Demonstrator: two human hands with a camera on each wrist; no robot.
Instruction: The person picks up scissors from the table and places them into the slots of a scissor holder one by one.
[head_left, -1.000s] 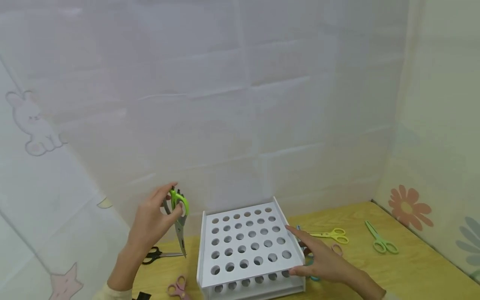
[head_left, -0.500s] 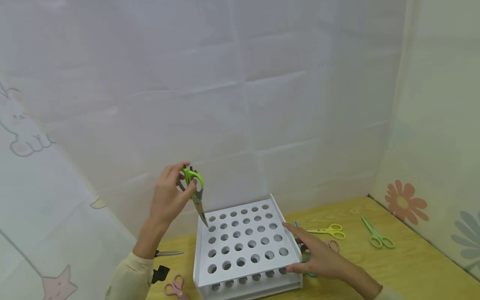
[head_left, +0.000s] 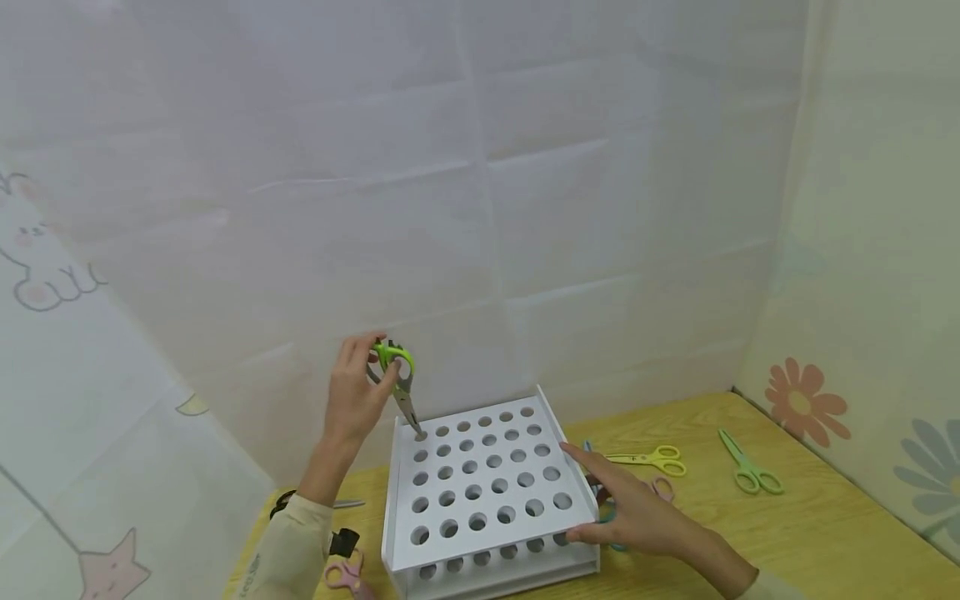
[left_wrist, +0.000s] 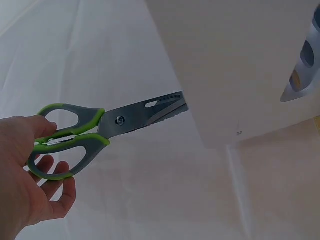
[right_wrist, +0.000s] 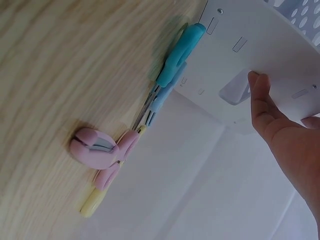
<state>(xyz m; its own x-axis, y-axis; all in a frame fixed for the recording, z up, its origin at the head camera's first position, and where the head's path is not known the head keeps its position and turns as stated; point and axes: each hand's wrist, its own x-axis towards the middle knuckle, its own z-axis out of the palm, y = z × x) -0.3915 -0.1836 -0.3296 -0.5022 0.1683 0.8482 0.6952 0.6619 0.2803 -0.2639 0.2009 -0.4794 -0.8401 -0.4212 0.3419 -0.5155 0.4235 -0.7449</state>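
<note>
Green-and-grey kitchen scissors hang blades down from my left hand, which pinches their handles. Their tips meet the back left hole of the white holed rack; how deep they reach I cannot tell. In the left wrist view, the scissors' blades pass partly behind the rack's side panel. My right hand holds the rack's right side, thumb by the front corner. In the right wrist view, its fingers lie at the cutout in the side panel.
Right of the rack lie yellow scissors, pink scissors, teal scissors, blue scissors and light green scissors. Black-handled scissors and other pink scissors lie left. White sheeting rises behind the table.
My left hand has carried the green-and-grey scissors rightward from beside the rack, then brought the tips to its back left hole. The right hand has stayed at the rack's side.
</note>
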